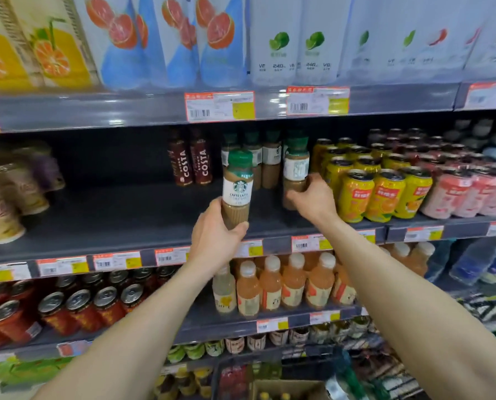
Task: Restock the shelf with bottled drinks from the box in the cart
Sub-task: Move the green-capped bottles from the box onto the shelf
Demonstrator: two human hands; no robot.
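Note:
My left hand [215, 235] grips the lower body of a green-capped caffe latte bottle [238, 183], held upright just above the front of the dark middle shelf [125, 220]. My right hand [313, 197] grips a second latte bottle [295, 168], which stands on the shelf beside the yellow cans. Several more latte bottles [267, 157] stand in rows behind them. A cardboard box [287, 389] shows at the bottom edge, inside a dark cart [269, 362].
Two brown Costa bottles [191, 163] stand left of the lattes. Yellow cans [382, 186] and pink cans [466, 192] fill the shelf to the right. Paper cups [7, 197] sit far left. Orange juice bottles [284, 281] and red cans [67, 307] fill the shelf below.

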